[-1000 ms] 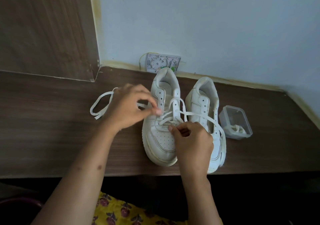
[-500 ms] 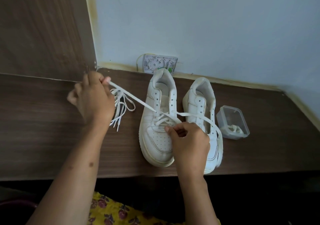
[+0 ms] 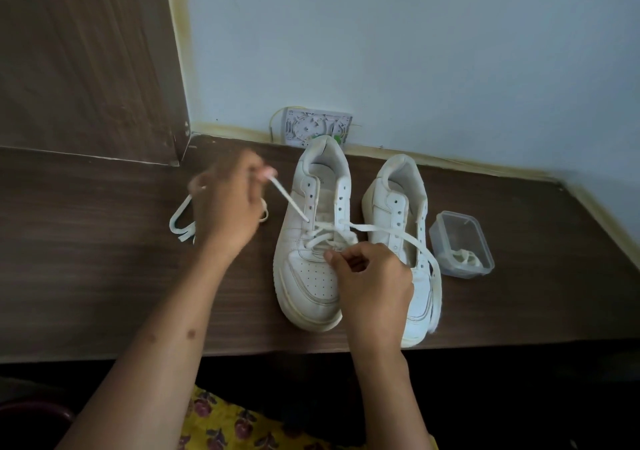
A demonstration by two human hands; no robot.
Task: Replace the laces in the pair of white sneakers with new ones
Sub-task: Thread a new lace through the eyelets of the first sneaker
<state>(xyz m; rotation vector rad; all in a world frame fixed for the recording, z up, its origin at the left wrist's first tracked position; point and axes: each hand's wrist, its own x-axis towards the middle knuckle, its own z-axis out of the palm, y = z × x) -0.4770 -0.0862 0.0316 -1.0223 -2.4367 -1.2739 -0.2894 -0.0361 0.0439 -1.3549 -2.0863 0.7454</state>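
Note:
Two white sneakers stand side by side on the dark wooden table [image 3: 104, 276], toes toward me. The left sneaker [image 3: 313, 262] has a white lace [image 3: 289, 200] threaded through its lower eyelets. My left hand [image 3: 228, 207], blurred by motion, pinches one end of that lace and holds it taut up and left of the shoe; slack lace loops hang below the hand. My right hand [image 3: 370, 276] pinches the crossed lace over the shoe's vamp. The lace's other end runs right across the right sneaker [image 3: 405, 214], which shows empty eyelets.
A small clear plastic box [image 3: 462, 242] with a coiled lace inside sits right of the shoes. A wall socket plate [image 3: 317, 131] is behind the left sneaker. A wooden panel [image 3: 86, 62] rises at the back left. The table's front edge runs just below the toes.
My left hand, which had pulled the lace far out to the left, has come back toward the shoe, still holding the lace end. My right hand stays on the crossed lace.

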